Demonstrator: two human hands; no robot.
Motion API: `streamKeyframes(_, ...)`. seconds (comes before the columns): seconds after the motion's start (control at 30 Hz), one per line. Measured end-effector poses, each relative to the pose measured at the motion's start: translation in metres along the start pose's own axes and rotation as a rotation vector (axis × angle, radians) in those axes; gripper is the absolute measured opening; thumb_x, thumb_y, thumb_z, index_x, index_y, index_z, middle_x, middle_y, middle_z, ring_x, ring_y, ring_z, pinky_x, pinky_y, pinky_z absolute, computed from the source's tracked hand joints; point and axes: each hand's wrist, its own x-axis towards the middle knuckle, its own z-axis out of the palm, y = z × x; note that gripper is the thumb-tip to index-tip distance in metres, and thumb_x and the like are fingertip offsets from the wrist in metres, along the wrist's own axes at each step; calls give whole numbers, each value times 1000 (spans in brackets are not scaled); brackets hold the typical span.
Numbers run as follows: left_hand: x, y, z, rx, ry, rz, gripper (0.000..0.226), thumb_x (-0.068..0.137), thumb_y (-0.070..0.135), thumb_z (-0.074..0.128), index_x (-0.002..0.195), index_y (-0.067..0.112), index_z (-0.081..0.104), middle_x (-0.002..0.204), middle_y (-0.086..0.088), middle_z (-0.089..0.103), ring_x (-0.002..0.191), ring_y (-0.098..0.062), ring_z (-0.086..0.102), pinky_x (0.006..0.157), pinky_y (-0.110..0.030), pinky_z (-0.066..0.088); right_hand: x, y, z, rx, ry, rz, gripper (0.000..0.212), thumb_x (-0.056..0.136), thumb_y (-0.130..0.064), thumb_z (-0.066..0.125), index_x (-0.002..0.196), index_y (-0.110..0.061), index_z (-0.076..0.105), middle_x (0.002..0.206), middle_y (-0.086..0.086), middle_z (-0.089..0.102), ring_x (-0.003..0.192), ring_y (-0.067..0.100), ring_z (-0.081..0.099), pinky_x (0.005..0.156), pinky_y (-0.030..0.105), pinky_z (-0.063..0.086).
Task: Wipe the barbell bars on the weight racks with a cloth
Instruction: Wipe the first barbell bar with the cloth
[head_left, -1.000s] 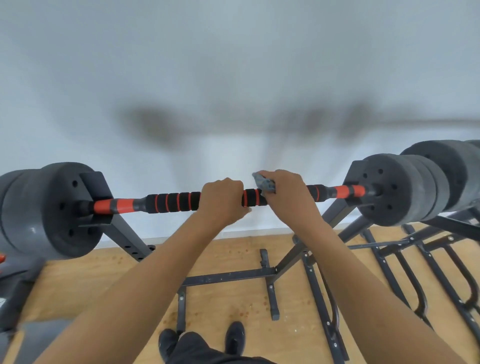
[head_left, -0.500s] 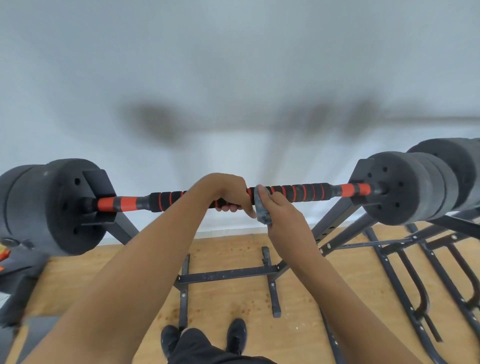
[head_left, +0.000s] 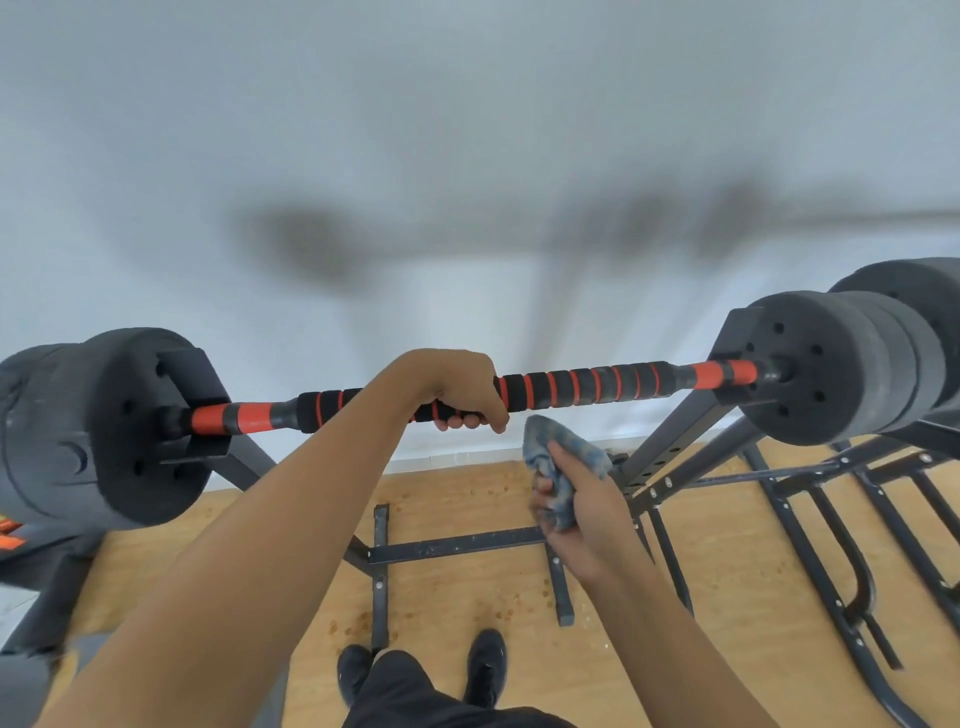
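A barbell bar with black foam grip and red rings lies across a black rack, with dark grey weight plates at the left and right ends. My left hand grips the bar near its middle, fingers curled under it. My right hand holds a crumpled blue-grey cloth below the bar, apart from it.
The black rack frame stands on a wooden floor under the bar. More rack tubing spreads to the right, and a second set of plates sits behind the right end. A white wall is close behind. My shoes are below.
My right hand has come off the bar with the cloth and dropped below it. The left hand keeps its grip on the bar.
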Motion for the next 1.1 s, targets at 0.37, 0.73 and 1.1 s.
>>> streamKeyframes(0.37,-4,-6,54,657,726,29,22,85,33,63,70,21,50,63,5,56,51,-14,50,55,-26,42,24,3,40,482,78,262,14,100,-12,57,87,-7,57,66,2,51,48,6,42,39,16,36)
streamKeyframes(0.73,-9,-5,67,716,823,30,21,95,33,58,79,24,48,62,7,46,51,-12,42,57,-28,38,6,2,30,557,-40,269,19,96,-10,57,78,-9,53,60,-2,32,40,6,29,36,16,26)
streamKeyframes(1.1,-15,-5,78,680,869,38,15,96,29,57,90,22,45,62,8,36,61,-19,52,60,-30,35,-44,-51,23,-990,128,-480,35,99,-23,62,65,-19,56,50,-8,48,50,5,43,52,23,38)
